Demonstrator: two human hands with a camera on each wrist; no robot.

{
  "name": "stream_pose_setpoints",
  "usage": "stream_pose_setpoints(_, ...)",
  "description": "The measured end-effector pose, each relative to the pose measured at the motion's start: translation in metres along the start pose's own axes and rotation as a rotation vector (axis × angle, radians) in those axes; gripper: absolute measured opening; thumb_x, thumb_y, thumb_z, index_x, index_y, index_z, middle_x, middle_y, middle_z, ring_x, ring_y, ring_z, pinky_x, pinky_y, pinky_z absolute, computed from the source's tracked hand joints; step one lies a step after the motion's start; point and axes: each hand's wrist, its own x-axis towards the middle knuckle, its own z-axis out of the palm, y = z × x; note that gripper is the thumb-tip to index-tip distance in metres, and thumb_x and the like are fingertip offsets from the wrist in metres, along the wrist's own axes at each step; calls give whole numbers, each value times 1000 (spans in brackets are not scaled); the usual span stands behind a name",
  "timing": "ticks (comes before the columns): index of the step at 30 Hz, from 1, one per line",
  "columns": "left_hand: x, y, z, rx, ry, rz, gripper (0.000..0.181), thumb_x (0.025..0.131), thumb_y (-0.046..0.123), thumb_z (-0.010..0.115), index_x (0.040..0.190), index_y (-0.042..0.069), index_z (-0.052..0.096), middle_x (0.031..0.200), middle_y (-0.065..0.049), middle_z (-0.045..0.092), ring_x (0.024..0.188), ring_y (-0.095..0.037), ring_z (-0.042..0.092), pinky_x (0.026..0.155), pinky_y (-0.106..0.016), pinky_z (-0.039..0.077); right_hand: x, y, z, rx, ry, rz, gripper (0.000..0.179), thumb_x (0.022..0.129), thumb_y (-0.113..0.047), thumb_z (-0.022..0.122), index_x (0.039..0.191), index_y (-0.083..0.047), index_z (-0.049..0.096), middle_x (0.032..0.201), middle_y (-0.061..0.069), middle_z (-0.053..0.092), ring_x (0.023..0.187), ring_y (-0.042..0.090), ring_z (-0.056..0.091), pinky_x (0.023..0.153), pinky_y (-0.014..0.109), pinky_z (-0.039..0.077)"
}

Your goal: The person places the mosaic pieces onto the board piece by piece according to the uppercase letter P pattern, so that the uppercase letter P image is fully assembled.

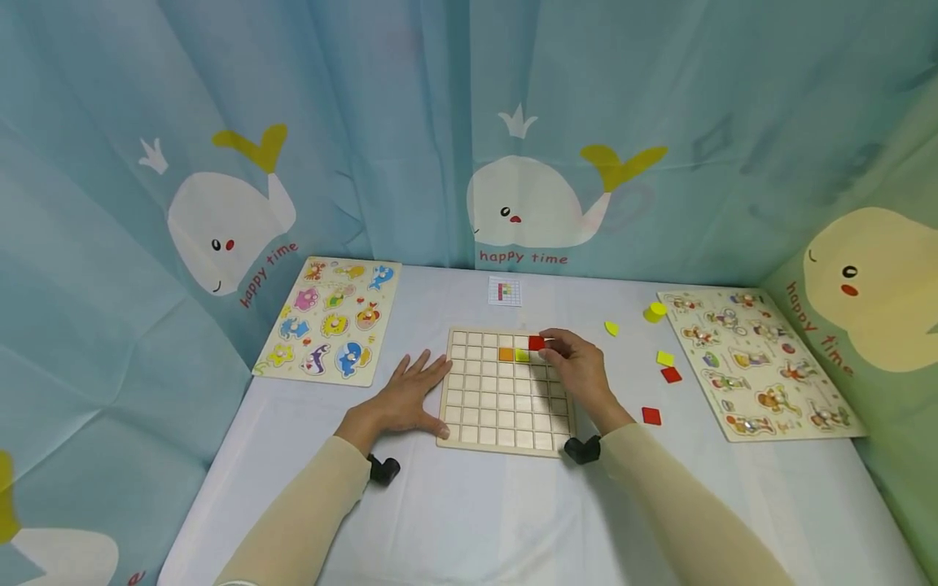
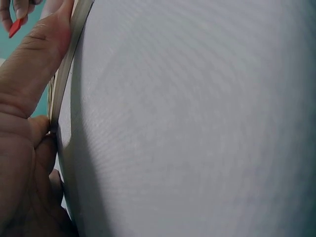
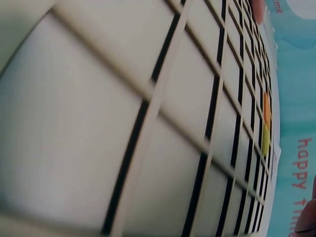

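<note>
A wooden grid board (image 1: pixel 479 399) lies flat in front of me. My left hand (image 1: pixel 403 399) rests at its left edge, fingers spread, thumb at the near corner; the left wrist view shows the thumb (image 2: pixel 37 59) against the board's side. My right hand (image 1: pixel 579 366) pinches a red square tile (image 1: pixel 536 343) over the board's far right part. That tile also shows as a red piece (image 2: pixel 16 27) in the left wrist view. An orange tile (image 1: pixel 506 354) and a yellow-green tile (image 1: pixel 522 355) sit side by side in the second row from the far edge.
Right of the board lie two red tiles (image 1: pixel 651 416), a yellow tile (image 1: pixel 664 358), a yellow leaf-shaped piece (image 1: pixel 611 328) and a yellow cylinder (image 1: pixel 655 312). Picture puzzle boards flank both sides, left (image 1: pixel 322 325) and right (image 1: pixel 762 366). A small pattern card (image 1: pixel 505 290) lies beyond the grid.
</note>
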Motion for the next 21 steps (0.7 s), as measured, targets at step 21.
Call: stream_pose_setpoints(21, 1, -1, 1, -13, 7, -1, 129, 70, 64, 90, 170, 20, 21, 178, 4, 14, 166, -21, -6, 134, -44, -10, 15, -19, 46, 54, -45, 15, 26, 98, -7, 74, 124, -8, 74, 107, 15, 77, 97, 29, 72, 79, 34, 59)
